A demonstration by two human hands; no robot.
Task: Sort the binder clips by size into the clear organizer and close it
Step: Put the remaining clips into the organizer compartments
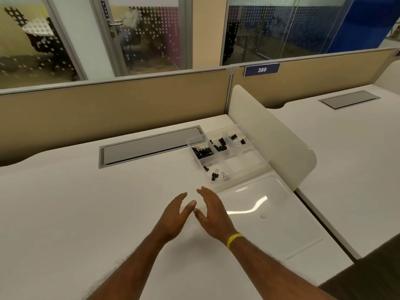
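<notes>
The clear organizer (249, 161) sits open on the white desk against the cream divider, its clear lid (268, 215) lying flat toward me. Black binder clips fill its far compartments: a dense group (202, 151), another group (220, 145) and two by the far wall (238, 138). Small clips (215, 175) lie in the near left compartment. My left hand (173, 217) and my right hand (211, 215) hover over the desk just in front of the organizer, fingers straight, holding nothing. A yellow band circles my right wrist.
A grey cable hatch (149, 146) is set in the desk left of the organizer. The cream divider (281, 139) stands along the right edge. A tan partition (112, 105) closes the back. Another desk lies beyond the divider.
</notes>
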